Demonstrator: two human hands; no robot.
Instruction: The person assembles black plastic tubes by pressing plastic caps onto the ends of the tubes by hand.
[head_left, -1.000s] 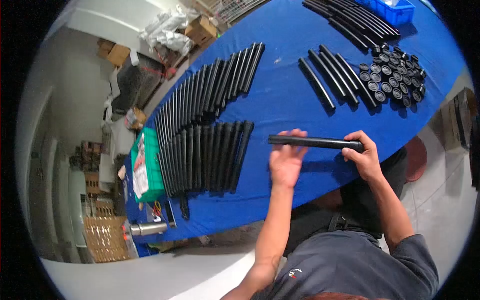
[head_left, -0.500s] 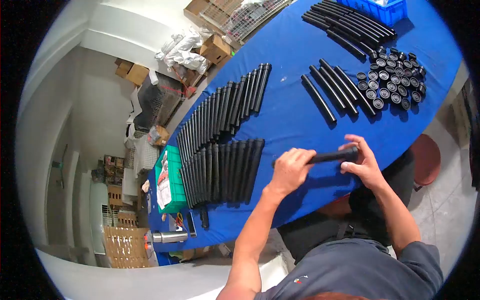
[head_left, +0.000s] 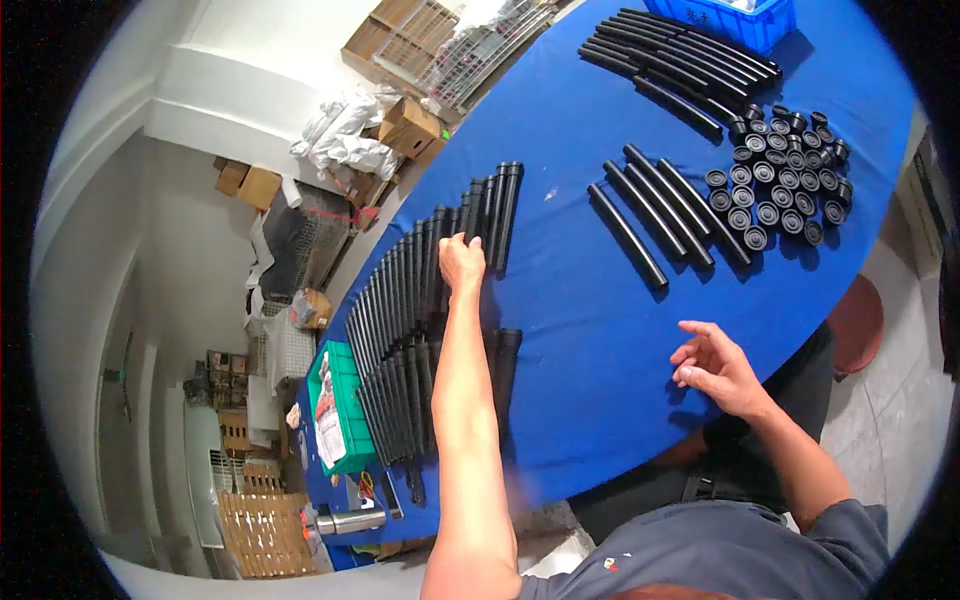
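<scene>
My left hand [head_left: 463,262] is stretched out over the upper row of capped black tubes [head_left: 400,275], with its fingers closed around a black tube in that row. The hand hides most of this tube. My forearm covers part of the lower row of black tubes [head_left: 387,405]. Held above the blue tablecloth [head_left: 590,400] near the front edge, my right hand [head_left: 720,370] is empty, its fingers apart and a little bent. Several loose black tubes [head_left: 628,235] lie beyond it, beside a cluster of round black caps [head_left: 788,180].
More black tubes [head_left: 690,55] lie at the far side near a blue crate [head_left: 765,30]. A green crate [head_left: 345,410] with papers stands at the left edge, near a steel flask [head_left: 350,522]. Cardboard boxes [head_left: 410,127] and a red stool [head_left: 857,325] are off the table.
My left hand has moved left from in front of me to the upper row. The tube no longer lies between both hands; my right hand has let go and lowered slightly.
</scene>
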